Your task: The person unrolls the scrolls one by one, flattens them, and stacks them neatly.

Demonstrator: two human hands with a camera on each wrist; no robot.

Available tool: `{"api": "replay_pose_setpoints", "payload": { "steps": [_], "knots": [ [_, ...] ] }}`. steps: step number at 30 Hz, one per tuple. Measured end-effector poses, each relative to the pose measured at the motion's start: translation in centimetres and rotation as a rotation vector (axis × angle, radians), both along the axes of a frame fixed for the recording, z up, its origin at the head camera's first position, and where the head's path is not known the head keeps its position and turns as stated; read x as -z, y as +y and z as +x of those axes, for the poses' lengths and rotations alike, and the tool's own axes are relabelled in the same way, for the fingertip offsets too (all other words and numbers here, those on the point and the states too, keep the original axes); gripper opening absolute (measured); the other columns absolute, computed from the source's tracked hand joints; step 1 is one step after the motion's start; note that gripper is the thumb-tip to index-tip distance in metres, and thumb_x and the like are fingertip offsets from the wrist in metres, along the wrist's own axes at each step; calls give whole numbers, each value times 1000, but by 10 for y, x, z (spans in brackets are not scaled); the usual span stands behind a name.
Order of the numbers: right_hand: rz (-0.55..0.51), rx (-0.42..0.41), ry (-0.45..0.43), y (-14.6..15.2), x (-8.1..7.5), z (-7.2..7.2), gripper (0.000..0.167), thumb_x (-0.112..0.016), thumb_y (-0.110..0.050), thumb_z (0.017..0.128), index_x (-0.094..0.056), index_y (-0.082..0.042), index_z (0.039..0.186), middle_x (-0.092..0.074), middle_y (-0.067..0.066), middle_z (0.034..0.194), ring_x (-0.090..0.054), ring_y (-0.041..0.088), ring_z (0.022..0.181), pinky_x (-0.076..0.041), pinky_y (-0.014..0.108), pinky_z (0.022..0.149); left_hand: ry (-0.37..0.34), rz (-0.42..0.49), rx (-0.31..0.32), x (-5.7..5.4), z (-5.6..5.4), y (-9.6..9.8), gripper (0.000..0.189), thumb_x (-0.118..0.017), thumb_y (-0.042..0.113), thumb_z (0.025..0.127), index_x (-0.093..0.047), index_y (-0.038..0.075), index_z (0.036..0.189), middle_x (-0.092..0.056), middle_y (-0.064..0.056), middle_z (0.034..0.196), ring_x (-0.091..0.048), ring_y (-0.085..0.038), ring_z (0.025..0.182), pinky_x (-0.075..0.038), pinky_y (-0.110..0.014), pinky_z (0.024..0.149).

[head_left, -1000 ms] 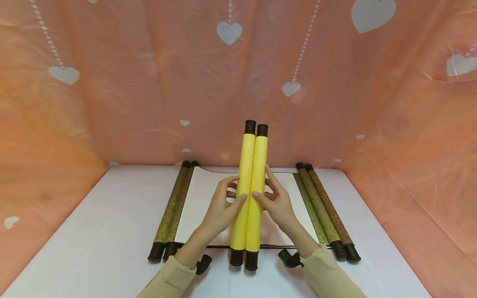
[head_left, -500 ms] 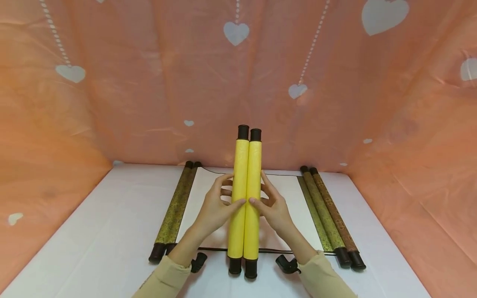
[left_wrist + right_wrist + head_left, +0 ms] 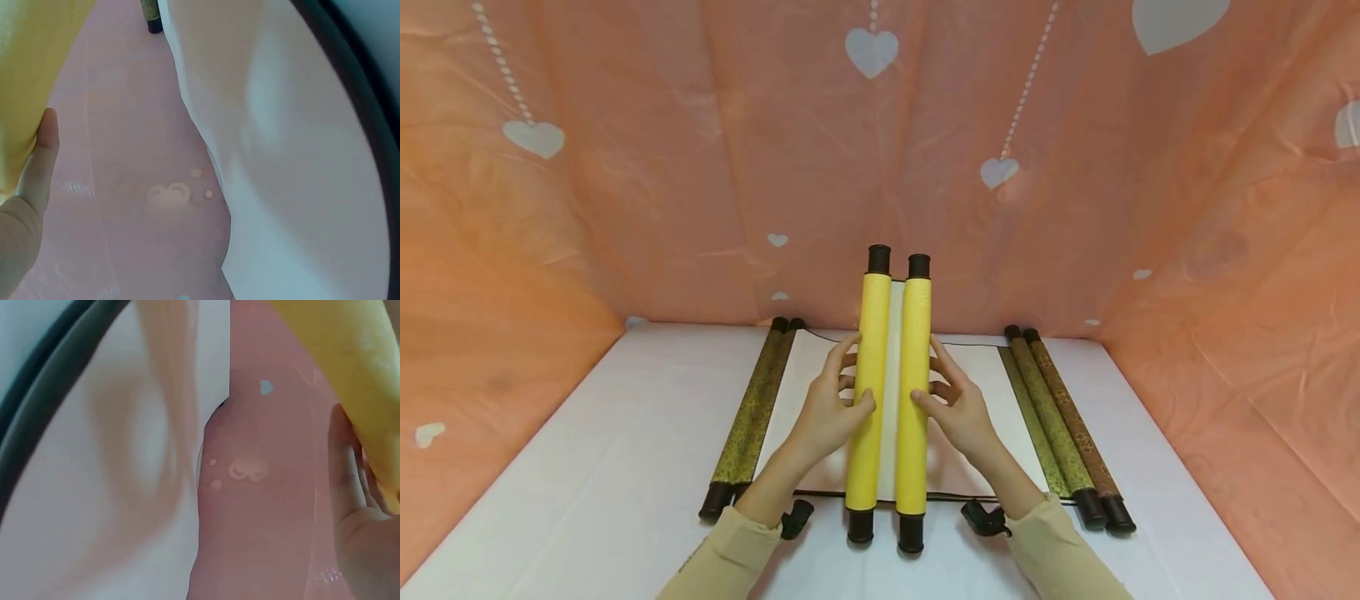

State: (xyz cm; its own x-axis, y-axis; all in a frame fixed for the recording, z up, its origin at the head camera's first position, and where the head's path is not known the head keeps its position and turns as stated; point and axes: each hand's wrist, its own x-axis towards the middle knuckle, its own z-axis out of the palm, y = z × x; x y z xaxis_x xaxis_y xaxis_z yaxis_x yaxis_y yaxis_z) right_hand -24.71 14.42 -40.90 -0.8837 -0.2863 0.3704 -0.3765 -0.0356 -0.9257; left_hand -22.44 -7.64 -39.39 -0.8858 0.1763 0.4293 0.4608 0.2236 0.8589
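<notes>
A yellow scroll with black end caps is held up in front of me, its two rollers slightly apart. A narrow strip of white paper (image 3: 892,375) shows between them. My left hand (image 3: 827,414) grips the left roller (image 3: 869,358), thumb on the front and fingers behind. On the other side my right hand (image 3: 962,418) grips the right roller (image 3: 915,358) the same way. Each wrist view shows its hand against the yellow surface, partly out of frame. Behind and below the rollers lies a spread-out scroll with white paper (image 3: 985,433).
The spread scroll has green patterned rolls (image 3: 748,408) at the left and a green patterned roll (image 3: 1052,408) at the right. A brown patterned roll (image 3: 1075,425) lies beside that. All rest on a white tabletop (image 3: 632,450). An orange curtain (image 3: 737,167) with hearts hangs behind.
The two yellow rollers were side by side and touching; now they are parted, with white paper visible between. My left hand has shifted left with its roller.
</notes>
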Motion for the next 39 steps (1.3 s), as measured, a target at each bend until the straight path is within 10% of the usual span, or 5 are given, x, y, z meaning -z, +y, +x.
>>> {"api": "replay_pose_setpoints", "payload": {
  "steps": [12, 21, 29, 39],
  "knots": [
    [-37, -9, -109, 4, -2, 2, 85, -45, 6, 93, -26, -32, 166, -39, 20, 159, -66, 18, 105, -56, 30, 77, -66, 3, -19, 2, 2, 0, 73, -54, -5, 94, -44, 29, 158, -45, -12, 149, -62, -34, 104, -56, -36, 72],
    [-36, -20, -152, 3, 0, -1, 96, -72, 0, 95, -20, -36, 167, -38, 17, 157, -60, 36, 124, -60, 35, 83, -94, 12, -54, 4, -2, 3, 77, -81, 11, 92, -44, 30, 158, -44, -10, 152, -61, -32, 106, -60, -37, 75],
    [76, 68, -61, 7, 2, -4, 100, -78, -1, 91, -24, -38, 166, -55, 18, 144, -61, 26, 111, -58, 32, 81, 1, -8, -100, 7, -1, -4, 73, -79, 1, 89, -50, 24, 152, -58, -11, 132, -58, -25, 94, -55, -36, 74],
    [76, 33, -24, 25, -8, -9, 98, -74, 6, 89, -26, -30, 167, -49, 21, 152, -63, 19, 107, -55, 28, 85, -19, -60, -70, -2, -4, -17, 76, -65, -2, 91, -42, 27, 157, -44, -15, 149, -56, -33, 107, -55, -45, 80]
  ]
}}
